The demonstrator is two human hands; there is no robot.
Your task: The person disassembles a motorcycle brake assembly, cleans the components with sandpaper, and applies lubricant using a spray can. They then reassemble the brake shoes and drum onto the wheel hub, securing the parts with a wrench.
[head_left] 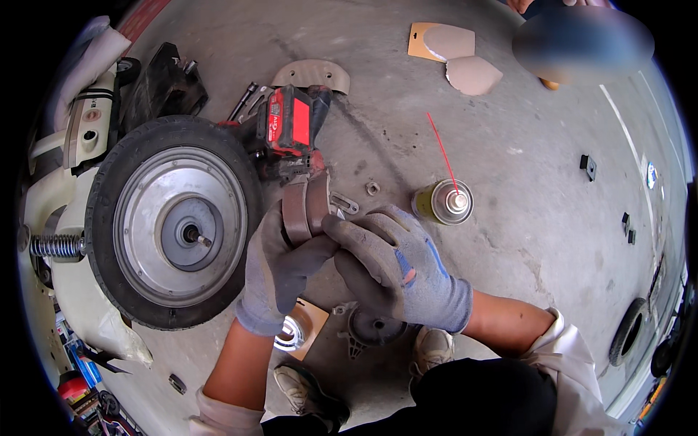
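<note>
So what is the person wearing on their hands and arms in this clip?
Both hands wear grey knit work gloves with darker, grimy coated palms and fingers. The right hand glove shows blue patches and a small orange mark on its back; the left hand glove is plain grey. The forearms are bare, with light cream sleeves pushed up toward the elbows.

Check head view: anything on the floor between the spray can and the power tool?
Yes: a small nut lies on the concrete between the spray can and the red power tool.
</note>
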